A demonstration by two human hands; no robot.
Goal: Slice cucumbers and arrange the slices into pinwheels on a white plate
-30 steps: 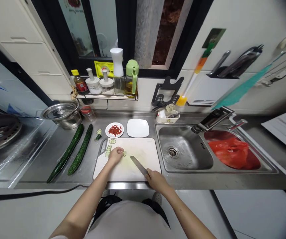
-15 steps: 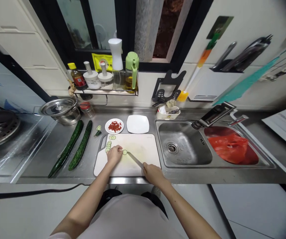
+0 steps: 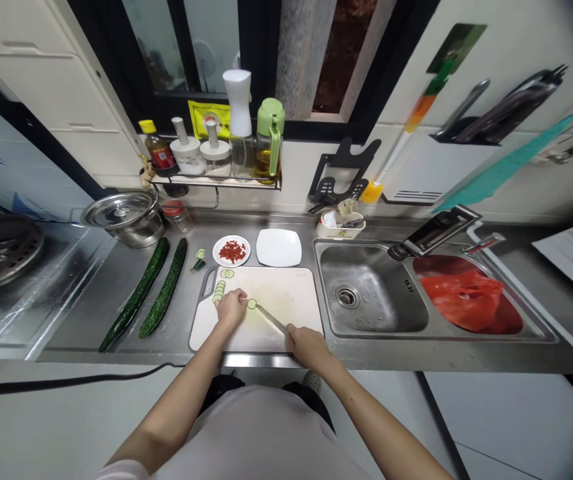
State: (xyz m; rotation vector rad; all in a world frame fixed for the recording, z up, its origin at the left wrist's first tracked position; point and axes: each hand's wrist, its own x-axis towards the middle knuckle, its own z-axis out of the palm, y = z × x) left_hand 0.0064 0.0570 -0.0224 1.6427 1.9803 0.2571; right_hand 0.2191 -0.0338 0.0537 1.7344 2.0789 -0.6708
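Note:
My right hand (image 3: 307, 347) grips a kitchen knife (image 3: 272, 321) by its handle, its blade slanting up and left over the white cutting board (image 3: 291, 287). At the blade's tip lies a round cucumber slice (image 3: 251, 304). Just left of that slice, my left hand (image 3: 230, 308) is closed with its fingertips pinched together; what they hold, if anything, is too small to make out. Beyond this hand, overlapping cucumber slices (image 3: 220, 289) form a row along the board's left side. A couple more slices (image 3: 227, 273) rest at the board's upper left.
Two whole cucumbers (image 3: 164, 288) lie left of the board. Behind it stand a plate of small red pieces (image 3: 232, 251) and a white square plate (image 3: 279, 247). Cucumber scraps (image 3: 198, 264) sit beside them. To the right is a steel sink (image 3: 374, 331); a lidded pot (image 3: 139, 227) stands back left.
The view has shifted slightly. Both hands, the knife and the slice at its tip keep almost the same places on the board.

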